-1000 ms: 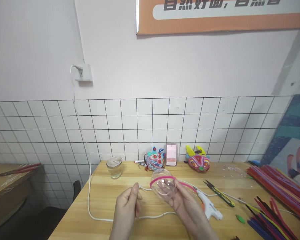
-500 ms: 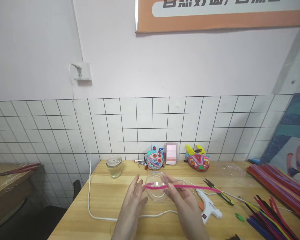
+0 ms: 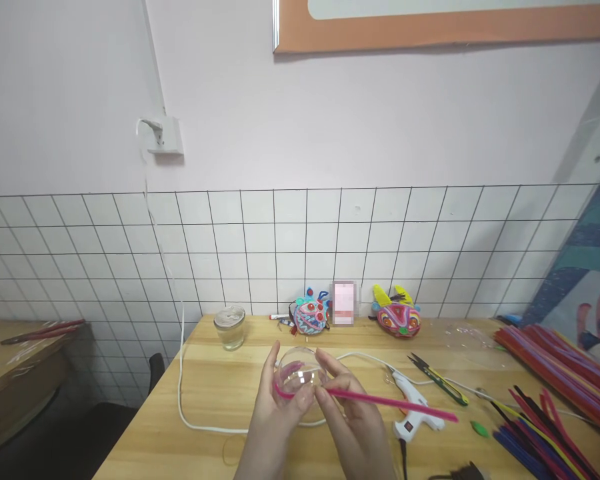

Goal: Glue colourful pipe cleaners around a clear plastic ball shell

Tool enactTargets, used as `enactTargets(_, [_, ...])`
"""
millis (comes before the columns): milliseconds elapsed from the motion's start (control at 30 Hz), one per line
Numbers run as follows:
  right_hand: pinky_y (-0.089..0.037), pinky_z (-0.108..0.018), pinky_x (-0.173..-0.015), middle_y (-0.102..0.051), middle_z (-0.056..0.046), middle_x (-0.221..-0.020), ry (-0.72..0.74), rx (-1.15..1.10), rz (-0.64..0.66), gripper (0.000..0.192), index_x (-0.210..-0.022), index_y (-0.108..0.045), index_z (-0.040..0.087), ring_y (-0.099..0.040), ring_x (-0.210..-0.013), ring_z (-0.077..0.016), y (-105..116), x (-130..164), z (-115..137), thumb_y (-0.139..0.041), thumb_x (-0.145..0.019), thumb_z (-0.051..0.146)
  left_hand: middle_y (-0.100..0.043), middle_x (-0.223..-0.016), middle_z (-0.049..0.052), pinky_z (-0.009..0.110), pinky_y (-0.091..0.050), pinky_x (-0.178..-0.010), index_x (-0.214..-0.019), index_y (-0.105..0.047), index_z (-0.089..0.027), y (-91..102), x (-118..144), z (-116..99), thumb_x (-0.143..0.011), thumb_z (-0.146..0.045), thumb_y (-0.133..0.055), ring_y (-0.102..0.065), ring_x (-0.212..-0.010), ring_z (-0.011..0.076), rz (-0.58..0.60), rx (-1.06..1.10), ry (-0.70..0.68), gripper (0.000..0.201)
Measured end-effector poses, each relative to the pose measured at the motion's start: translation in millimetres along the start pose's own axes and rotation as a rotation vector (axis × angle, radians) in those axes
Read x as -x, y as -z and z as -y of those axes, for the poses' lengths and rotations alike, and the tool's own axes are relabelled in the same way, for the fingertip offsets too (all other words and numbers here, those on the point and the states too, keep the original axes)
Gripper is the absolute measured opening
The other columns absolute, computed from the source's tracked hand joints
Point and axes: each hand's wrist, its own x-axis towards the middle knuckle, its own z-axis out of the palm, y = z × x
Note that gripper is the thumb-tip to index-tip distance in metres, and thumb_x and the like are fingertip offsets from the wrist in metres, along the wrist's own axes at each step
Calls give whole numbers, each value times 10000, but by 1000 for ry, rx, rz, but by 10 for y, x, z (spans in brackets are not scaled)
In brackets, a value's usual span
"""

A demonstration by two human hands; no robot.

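Above the table, a clear plastic dome (image 3: 299,362) sits between my two hands. A magenta pipe cleaner (image 3: 397,403) bends round the dome's left side and crosses its front, its free end sticking out to the right. My left hand (image 3: 279,395) closes round the dome's left side, its thumb pressing the pipe cleaner against the front. My right hand (image 3: 347,403) pinches the pipe cleaner between thumb and fingers, with fingertips at the dome's right side. Whether the dome is a half or a whole ball, I cannot tell.
A white glue gun (image 3: 413,403) and green-handled snips (image 3: 437,379) lie right of my hands. Bundles of pipe cleaners (image 3: 555,373) fill the right side. At the back stand a lidded glass jar (image 3: 230,328) and two decorated animal heads (image 3: 311,316). A white cord (image 3: 207,428) crosses the table.
The pipe cleaner now curves round the dome's left side instead of lying nearly straight across it. My hands have come closer together, and its free end slants lower.
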Motion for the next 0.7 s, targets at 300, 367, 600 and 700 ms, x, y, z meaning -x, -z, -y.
enactTargets(300, [-357, -500, -1043, -586, -142, -1295, -2, -107, -169, 265, -737, -658, 227, -492, -1234, -324, -77, 28, 177, -602, -812, 475, -588, -1144, 139, 407, -464, -904, -1411, -292, -257, 147, -98, 51, -547, -506, -808, -596, -1081, 305, 152, -44, -29, 1036])
enactTargets(367, [-357, -493, -1048, -599, -135, -1283, -36, -144, -189, 250, -775, -687, 229, -503, -1222, -317, -73, 23, 211, -633, -795, 472, -597, -1153, 156, 429, -449, -920, -1410, -308, -238, 219, -151, 90, -470, -580, -803, -600, -1065, 327, 256, -59, -47, 1116])
enactTargets(600, [-459, -433, -977, -713, -99, -1112, -273, -515, -188, 420, -996, -701, 202, -601, -1113, -283, 112, -170, 227, -760, -682, 474, -624, -1235, 161, 470, -402, -958, -1342, -429, -268, 204, -131, -61, -714, -630, -601, -576, -1132, 308, 228, 100, 78, 746])
enactTargets(700, [-542, -393, -845, -751, -82, -995, -349, -696, -222, 348, -844, -705, 177, -663, -983, -255, 183, -257, 202, -808, -636, 436, -688, -1110, 106, 410, -442, -910, -939, -687, -225, 235, -186, -134, -629, -483, -764, -611, -1057, 275, 36, 19, -24, 411])
